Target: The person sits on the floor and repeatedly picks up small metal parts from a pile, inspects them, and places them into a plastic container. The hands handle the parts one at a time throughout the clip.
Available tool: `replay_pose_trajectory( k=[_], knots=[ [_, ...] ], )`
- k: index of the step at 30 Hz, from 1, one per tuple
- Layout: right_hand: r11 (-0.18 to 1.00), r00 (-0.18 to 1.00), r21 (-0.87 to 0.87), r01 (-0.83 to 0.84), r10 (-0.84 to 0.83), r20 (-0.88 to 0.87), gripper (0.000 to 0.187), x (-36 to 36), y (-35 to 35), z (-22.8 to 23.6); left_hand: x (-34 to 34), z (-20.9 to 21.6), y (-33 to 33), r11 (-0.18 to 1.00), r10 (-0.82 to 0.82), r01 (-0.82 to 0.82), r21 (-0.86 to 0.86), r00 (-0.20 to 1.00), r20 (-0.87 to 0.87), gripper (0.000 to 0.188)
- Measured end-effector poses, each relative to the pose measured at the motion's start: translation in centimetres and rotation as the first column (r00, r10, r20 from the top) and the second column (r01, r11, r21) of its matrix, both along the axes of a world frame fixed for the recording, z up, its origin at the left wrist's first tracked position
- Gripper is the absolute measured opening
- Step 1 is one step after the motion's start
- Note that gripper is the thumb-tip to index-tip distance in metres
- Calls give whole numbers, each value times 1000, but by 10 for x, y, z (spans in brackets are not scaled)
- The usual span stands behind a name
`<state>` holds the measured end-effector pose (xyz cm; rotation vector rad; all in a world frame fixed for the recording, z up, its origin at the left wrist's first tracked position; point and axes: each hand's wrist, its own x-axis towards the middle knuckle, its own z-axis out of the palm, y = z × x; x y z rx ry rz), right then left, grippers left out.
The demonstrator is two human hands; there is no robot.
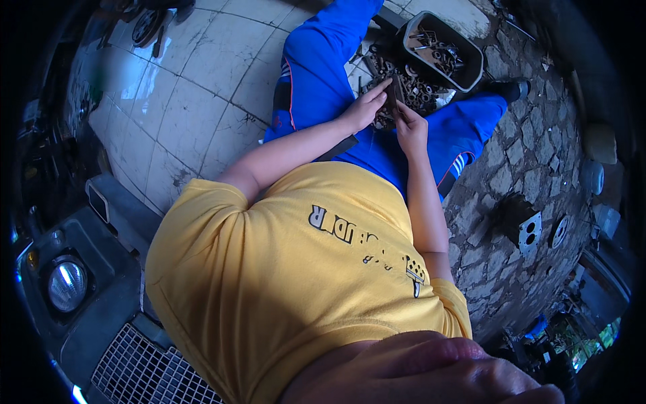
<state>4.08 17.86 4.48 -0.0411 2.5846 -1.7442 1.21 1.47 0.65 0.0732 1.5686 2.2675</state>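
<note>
Between my legs, both hands are on a dark, narrow flat piece (395, 96), apparently worn metal; its exact kind cannot be made out. My right hand (411, 129) grips its near end, with the thumb along it. The fingers of my left hand (367, 108) are bent and press against its left side. Just beyond, a heap of small metal parts (418, 93), rings and nuts among them, lies on the floor. A dark rectangular tub (474, 75) behind the heap holds bolts and other loose metal pieces.
White tiles (202, 87) cover the left floor and rough stone paving (518, 148) the right. A metal block with two holes (529, 232) and a round disc (559, 231) stand at right. A vehicle front with a headlight (68, 283) and grille (145, 370) is at lower left.
</note>
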Motion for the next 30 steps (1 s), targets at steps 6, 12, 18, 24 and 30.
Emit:
replay_pose_trajectory(
  k=[6,12,18,24,30],
  knots=[
    [1000,987,-21,3,-6,-160,29,-3,1,-9,0,-4,-1,998,5,-8,-64,999,-41,49],
    [936,973,-265,231,-216,85,28,-15,18,-20,-3,18,-6,997,30,-27,-66,999,41,46],
    [913,960,-332,237,-168,226,30,2,18,31,-7,31,-3,993,107,-107,-45,994,13,22],
    [1000,937,18,20,-12,-350,41,-23,5,79,-25,49,25,997,67,-64,45,994,-83,23],
    [990,968,60,126,-110,-226,53,-49,22,2,-46,18,31,991,132,-123,-60,972,195,20]
  ],
)
